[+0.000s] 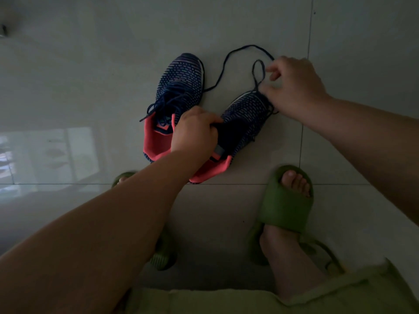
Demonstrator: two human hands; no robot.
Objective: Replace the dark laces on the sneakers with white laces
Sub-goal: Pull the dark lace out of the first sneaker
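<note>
Two navy knit sneakers with coral linings stand side by side on the tiled floor. The left sneaker (179, 87) still has its dark lace threaded and loosely tangled over the tongue. My left hand (195, 130) grips the tongue of the right sneaker (244, 118). My right hand (292, 87) pinches a dark lace (226, 62) above that shoe's toe. The lace forms a small loop by my fingers and a long arc trailing over to the left sneaker. No white laces are in view.
My feet in green slide sandals (285, 200) are planted just behind the sneakers, the left one (163, 257) mostly hidden under my forearm. Pale glossy floor tiles (90, 64) spread all around, with a window reflection at the left.
</note>
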